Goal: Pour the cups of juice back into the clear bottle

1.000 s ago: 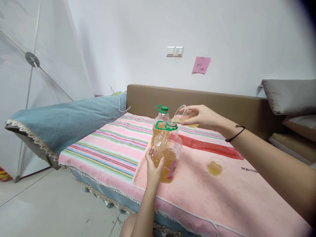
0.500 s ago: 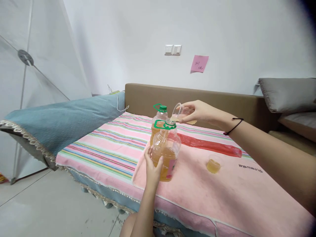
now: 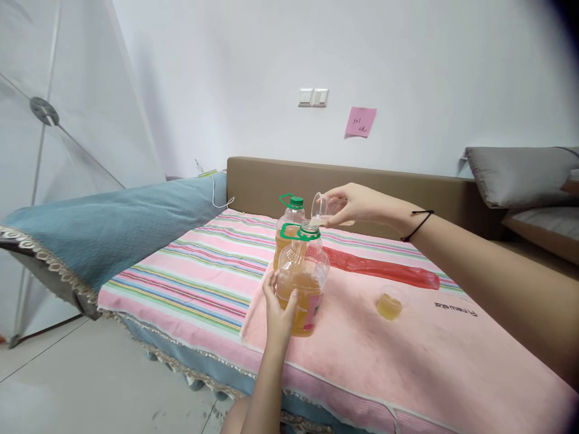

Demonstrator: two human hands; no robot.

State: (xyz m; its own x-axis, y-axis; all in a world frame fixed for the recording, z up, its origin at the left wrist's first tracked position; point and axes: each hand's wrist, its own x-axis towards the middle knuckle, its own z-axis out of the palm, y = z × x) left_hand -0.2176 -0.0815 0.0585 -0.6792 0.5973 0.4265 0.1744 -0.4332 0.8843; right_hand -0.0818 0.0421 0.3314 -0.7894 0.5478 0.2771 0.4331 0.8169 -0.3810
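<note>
My left hand (image 3: 280, 307) is wrapped round the lower side of a clear plastic jug (image 3: 304, 271) that stands upright, uncapped, with amber liquid in its lower part. A green carry ring circles its neck. Above the mouth, my right hand (image 3: 350, 205) grips a clear plastic cup (image 3: 319, 207), tipped with its rim at the jug's opening; little liquid shows in it. Close behind stands a second jug (image 3: 296, 212) with a green cap, partly hidden by the first. To the right, another clear cup (image 3: 389, 304) holds yellowish liquid.
A pink towel (image 3: 344, 355) lies under the jugs on a striped bed cover (image 3: 194, 271). Behind the jugs is a flat red plastic strip (image 3: 384, 266). A brown headboard (image 3: 262, 181) runs along the wall. Grey pillows (image 3: 511, 175) rest at the right.
The cup in my right hand has tipped further and lost most of its liquid into the jug. My left hand keeps its hold. The view has shifted slightly.
</note>
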